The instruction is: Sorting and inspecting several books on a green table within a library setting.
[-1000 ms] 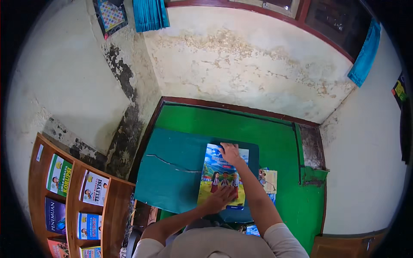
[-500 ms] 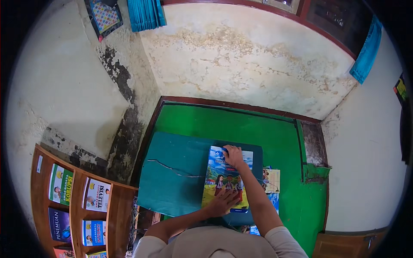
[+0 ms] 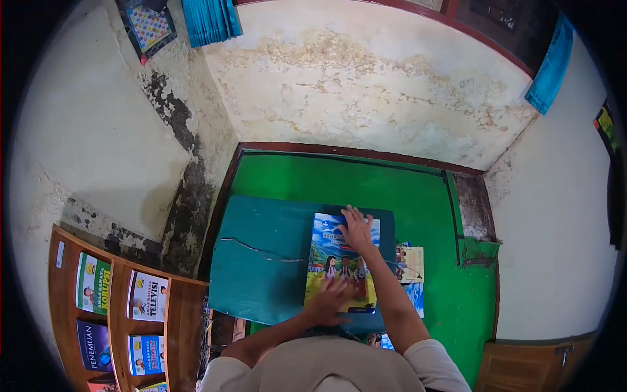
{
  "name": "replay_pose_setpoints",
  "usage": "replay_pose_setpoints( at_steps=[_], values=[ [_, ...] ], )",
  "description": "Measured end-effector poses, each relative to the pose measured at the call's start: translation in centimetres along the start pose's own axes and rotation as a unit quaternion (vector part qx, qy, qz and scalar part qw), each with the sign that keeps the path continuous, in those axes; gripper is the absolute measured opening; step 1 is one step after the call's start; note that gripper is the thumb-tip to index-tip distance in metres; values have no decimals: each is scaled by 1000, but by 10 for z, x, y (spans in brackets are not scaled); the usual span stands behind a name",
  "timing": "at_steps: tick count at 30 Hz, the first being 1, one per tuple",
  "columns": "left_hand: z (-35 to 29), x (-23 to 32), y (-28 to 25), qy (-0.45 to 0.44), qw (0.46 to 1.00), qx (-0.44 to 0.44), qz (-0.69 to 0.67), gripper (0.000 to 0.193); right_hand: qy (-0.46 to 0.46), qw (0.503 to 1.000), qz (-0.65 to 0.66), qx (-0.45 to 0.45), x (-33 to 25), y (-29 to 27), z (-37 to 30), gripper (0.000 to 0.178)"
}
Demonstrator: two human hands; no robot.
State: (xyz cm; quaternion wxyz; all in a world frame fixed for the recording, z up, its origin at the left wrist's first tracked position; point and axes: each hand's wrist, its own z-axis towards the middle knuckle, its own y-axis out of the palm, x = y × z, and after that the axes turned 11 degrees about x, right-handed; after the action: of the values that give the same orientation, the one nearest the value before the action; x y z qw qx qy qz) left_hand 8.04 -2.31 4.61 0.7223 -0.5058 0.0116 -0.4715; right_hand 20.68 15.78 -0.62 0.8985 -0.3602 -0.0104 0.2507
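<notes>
A book with a colourful cover of children in front of green hills (image 3: 321, 251) lies on the right part of a teal tabletop (image 3: 261, 287). My right hand (image 3: 357, 230) rests over the book's far edge with its fingers spread. Near the book's lower left my left hand (image 3: 330, 302) is over the cover, smeared by motion, its fingers stretched out. Whether it touches the cover I cannot tell. Neither hand grips anything that I can see. A thin dark wire or string (image 3: 261, 252) runs over the tabletop left of the book.
More books and papers (image 3: 411, 261) lie beyond the tabletop's right edge, partly behind my right arm. To the left stands a wooden display rack (image 3: 179, 307) with several books. A green floor (image 3: 450, 294) reaches to a stained wall (image 3: 372, 98). At the lower right is a wooden cabinet (image 3: 522, 369).
My right hand's fingers have straightened and spread at the book's far edge. My left hand, earlier flat on the cover, is now blurred and slightly further left. The view has shifted a little.
</notes>
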Motion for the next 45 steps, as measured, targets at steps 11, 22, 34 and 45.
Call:
replay_pose_setpoints(
  at_steps=[11,22,34,45],
  values=[
    [-56,-151,-25,-242,648,264,672,39,251,966,-35,-50,73,-116,-136,18],
    [-73,-180,10,-450,699,187,523,23,321,934,89,-126,81,-131,-149,14],
    [-63,-144,9,-492,669,498,-249,14,263,933,106,-223,71,-159,-159,13],
    [-61,-114,-1,-488,640,409,-430,11,406,842,230,-271,120,-185,-105,25]
  ],
)
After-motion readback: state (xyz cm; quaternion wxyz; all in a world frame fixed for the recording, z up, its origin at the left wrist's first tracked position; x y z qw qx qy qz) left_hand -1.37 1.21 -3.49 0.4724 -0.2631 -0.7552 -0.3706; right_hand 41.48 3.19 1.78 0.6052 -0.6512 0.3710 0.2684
